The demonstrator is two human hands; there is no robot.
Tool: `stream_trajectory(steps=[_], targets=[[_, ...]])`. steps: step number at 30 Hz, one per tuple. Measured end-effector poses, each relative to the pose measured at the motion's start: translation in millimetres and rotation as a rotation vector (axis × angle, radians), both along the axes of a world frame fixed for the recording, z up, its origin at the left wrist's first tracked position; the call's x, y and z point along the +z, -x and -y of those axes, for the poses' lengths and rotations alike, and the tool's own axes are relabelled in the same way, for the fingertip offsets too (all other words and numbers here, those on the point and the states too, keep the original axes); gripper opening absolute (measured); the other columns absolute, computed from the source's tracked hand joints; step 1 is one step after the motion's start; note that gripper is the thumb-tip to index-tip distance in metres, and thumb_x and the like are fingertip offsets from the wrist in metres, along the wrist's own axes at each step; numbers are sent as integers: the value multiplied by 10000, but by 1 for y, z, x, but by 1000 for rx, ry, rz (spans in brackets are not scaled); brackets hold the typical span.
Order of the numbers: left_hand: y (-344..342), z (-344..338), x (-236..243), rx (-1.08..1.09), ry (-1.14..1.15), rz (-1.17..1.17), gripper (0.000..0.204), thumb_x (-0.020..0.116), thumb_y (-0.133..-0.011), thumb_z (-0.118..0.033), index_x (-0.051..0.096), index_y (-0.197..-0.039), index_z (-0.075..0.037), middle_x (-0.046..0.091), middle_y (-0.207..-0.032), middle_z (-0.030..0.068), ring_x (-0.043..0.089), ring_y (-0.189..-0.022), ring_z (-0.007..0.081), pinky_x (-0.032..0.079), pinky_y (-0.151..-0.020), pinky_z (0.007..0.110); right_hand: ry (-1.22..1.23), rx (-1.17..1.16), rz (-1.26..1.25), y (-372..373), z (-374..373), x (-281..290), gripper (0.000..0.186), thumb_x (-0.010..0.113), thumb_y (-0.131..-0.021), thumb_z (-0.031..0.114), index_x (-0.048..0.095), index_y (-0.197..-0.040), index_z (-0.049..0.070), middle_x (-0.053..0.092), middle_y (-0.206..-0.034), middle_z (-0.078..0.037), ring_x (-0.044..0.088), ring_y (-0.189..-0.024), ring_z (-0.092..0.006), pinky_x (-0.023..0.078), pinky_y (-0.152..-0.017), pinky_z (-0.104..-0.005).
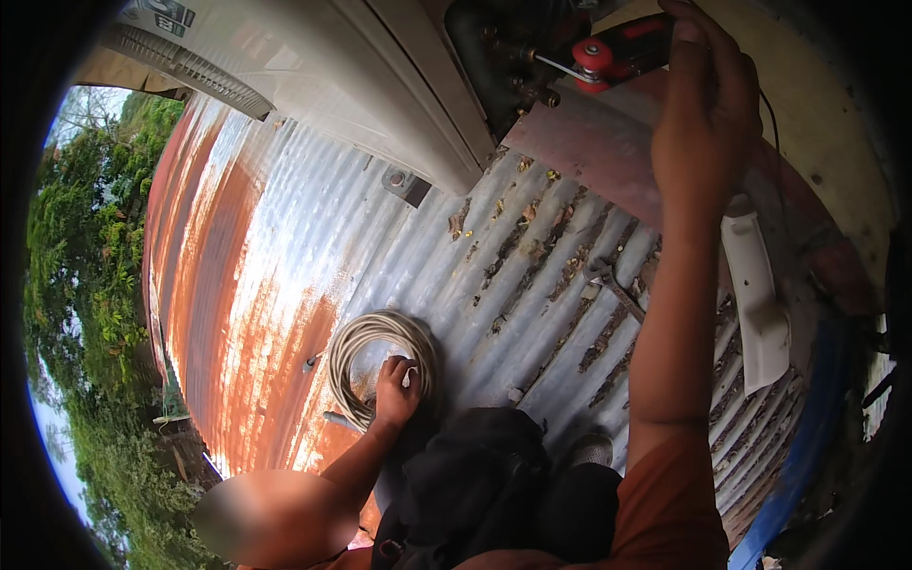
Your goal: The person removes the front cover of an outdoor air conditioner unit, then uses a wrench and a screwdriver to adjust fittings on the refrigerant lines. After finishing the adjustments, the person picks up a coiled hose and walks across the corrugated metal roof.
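High at the right, my right hand (708,114) is closed around a red and black folding hex key set (617,59). Its extended metal key reaches left to the brass valve fittings (524,78) on the side of a pale outdoor air-conditioner unit (351,85); whether the tip sits inside a fitting is too dark to tell. My left hand (397,391) is lower down, at the right side of a coil of beige cable (347,366). Its fingers are curled, with a small pale spot between them that I cannot make out.
Corrugated metal roofing (418,256), partly rusty, slopes below me with dry leaves in its grooves. A wrench (616,287) lies on it, near my right forearm. Further right is a pale plastic cover (753,294). A black bag (465,484) is against my body. Trees (85,285) stand beyond the left edge.
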State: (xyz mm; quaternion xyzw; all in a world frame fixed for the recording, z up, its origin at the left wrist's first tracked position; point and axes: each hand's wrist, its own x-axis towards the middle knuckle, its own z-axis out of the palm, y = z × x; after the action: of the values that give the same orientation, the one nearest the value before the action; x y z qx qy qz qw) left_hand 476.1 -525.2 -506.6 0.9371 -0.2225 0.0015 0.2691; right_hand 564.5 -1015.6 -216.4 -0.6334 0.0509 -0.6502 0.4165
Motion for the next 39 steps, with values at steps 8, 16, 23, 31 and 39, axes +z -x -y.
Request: stream_trajectory(steps=[8,16,23,31,39], targets=[[2,-1,2,0,29,4,182,686,-910,2,743,-1080,-24,690,-1081,192,676,-1045,432,548,-932,505,748,-307,-153,28,8,30,358,866,-920,315,691,-1022,19,602,-1008,-125,631,-983,-311,500,-899,-434],[4,1,0,-22,41,7,189,704,-899,-11,746,-1083,-28,696,-1065,187,675,-1025,421,549,-934,497,1027,-22,-669,34,31,53,395,923,-783,357,648,-839,79,700,-833,-93,711,-870,-304,546,-788,-438],[4,10,11,-1,135,-91,171,716,-933,-3,760,-1098,-19,723,-1076,173,707,-1025,367,558,-943,442,752,85,-616,16,28,43,337,911,-768,318,652,-728,107,723,-711,-76,726,-673,-300,559,-673,-439],[-48,183,92,-167,775,-537,165,712,-1072,-66,753,-1220,-8,760,-1119,94,721,-1061,175,559,-981,322,948,46,-614,36,22,73,311,873,-835,339,693,-741,103,715,-689,-86,717,-670,-328,540,-653,-435],[-102,327,172,-231,1566,-1082,387,615,-1134,-272,640,-1423,-16,732,-1286,128,721,-1180,281,580,-1058,448,986,73,-544,17,39,64,319,858,-832,322,678,-685,104,672,-625,-69,662,-566,-309,496,-575,-424]])
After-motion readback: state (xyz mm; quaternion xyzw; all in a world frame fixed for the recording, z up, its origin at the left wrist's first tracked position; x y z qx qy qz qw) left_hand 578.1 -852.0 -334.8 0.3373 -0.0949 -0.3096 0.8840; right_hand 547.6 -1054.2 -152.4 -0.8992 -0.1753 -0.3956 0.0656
